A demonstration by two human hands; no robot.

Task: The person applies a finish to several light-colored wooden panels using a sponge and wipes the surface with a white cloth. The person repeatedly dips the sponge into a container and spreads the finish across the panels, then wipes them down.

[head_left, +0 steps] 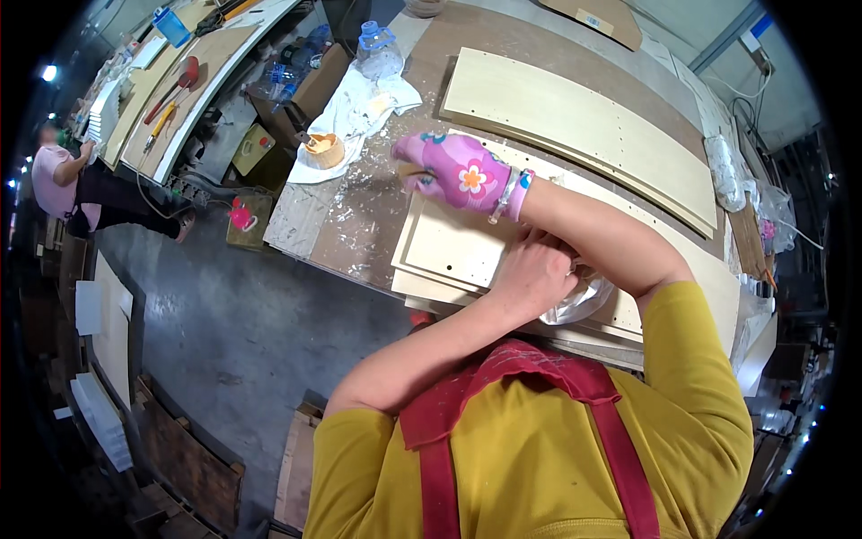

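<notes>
My right hand (460, 172), in a pink flowered glove, is above the left end of a stack of pale wooden panels (467, 242). Its fingers are curled around a small tan piece that I cannot make out. A bracelet circles that wrist. Beneath the right forearm, my bare left hand (535, 274) bends its fingers at a clear plastic bag (584, 301) lying on the panels; the forearm partly covers them. Behind, another pale panel stack (584, 126) with small drilled holes lies lengthwise on the bench.
A small tub of tan paste (323, 151) with a tool in it stands on a white cloth (368, 108), beside a clear bottle with a blue cap (377, 49). White flakes dot the bench (359, 234). At far left, a person (67, 175) stands at another bench.
</notes>
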